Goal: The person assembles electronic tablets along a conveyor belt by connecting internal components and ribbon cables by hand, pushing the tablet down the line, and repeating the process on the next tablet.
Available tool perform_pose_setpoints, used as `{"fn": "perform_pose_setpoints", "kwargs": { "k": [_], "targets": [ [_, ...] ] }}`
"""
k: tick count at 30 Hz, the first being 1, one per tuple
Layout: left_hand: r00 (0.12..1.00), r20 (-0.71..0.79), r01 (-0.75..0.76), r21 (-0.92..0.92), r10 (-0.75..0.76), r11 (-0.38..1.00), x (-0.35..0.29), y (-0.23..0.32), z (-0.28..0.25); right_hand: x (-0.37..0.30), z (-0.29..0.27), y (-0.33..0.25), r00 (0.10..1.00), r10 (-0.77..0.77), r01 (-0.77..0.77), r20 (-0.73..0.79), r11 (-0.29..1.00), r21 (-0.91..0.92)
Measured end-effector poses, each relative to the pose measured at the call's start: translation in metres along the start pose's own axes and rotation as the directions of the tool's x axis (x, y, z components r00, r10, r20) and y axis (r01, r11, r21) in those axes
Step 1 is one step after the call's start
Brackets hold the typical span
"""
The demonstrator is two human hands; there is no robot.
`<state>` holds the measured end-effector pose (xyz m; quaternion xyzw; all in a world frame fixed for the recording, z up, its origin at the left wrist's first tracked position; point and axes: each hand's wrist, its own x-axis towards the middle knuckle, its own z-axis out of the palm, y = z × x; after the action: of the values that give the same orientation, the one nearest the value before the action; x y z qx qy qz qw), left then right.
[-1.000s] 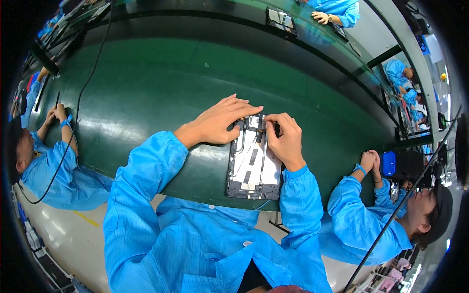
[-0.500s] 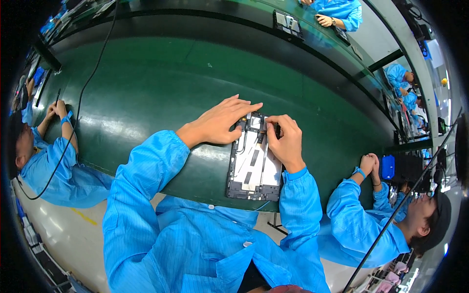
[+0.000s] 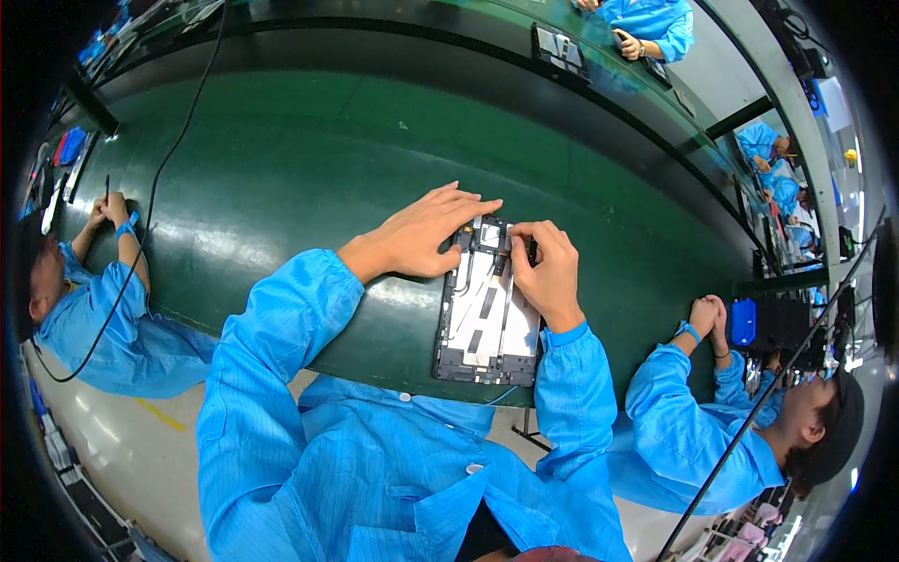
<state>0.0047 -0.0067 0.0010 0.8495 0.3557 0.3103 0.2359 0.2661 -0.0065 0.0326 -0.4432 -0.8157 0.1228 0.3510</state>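
Note:
An opened tablet [image 3: 487, 309] lies on the green table in front of me. Its inside faces up, with silvery-white plates, dark cables and a black frame. My left hand [image 3: 423, 232] stretches over its top left corner, fingers extended and thumb resting by the left edge. At the upper right of the tablet is my right hand [image 3: 551, 267], its thumb and forefinger brought together over the inner parts. Whatever lies between those fingertips is too small or hidden to make out. Part of the tablet's right edge is covered by this hand.
A raised glass shelf [image 3: 646, 103] runs along the far side, with another opened tablet [image 3: 560, 51] on it and a person's hand [image 3: 629, 43] nearby. Co-workers in blue sit at left and right. A black cable [image 3: 178, 140] hangs at the left; a blue object [image 3: 743, 321] is at the right.
My hands and the tablet before me have stayed in place. Across the shelf, the other tablet has shifted slightly to the right, and the person's hand there has moved a little.

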Motion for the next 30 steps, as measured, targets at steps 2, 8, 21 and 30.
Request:
{"fn": "perform_pose_setpoints", "kwargs": {
  "k": [2, 8, 21, 30],
  "targets": [
    [1.000, 0.000, 0.001, 0.002, -0.001, 1.000, 0.0000, -0.0001, 0.0000, 0.0002, -0.0002, -0.0003, 1.000, 0.000, 0.000, 0.001, 1.000, 0.000],
    [1.000, 0.000, 0.005, 0.004, -0.005, 1.000, -0.0016, -0.0023, 0.0018, 0.0004, -0.0004, -0.0009, 1.000, -0.003, 0.003, 0.011, 1.000, -0.008],
    [1.000, 0.005, 0.001, 0.003, -0.001, 1.000, -0.0010, -0.0034, 0.0021, 0.0001, -0.0009, -0.0012, 1.000, 0.001, -0.001, 0.022, 1.000, -0.024],
    [1.000, 0.001, -0.002, 0.003, 0.002, 1.000, -0.0020, -0.0029, 0.0024, -0.0007, -0.0011, -0.0022, 1.000, 0.000, 0.001, 0.030, 1.000, -0.030]
  ]
}}
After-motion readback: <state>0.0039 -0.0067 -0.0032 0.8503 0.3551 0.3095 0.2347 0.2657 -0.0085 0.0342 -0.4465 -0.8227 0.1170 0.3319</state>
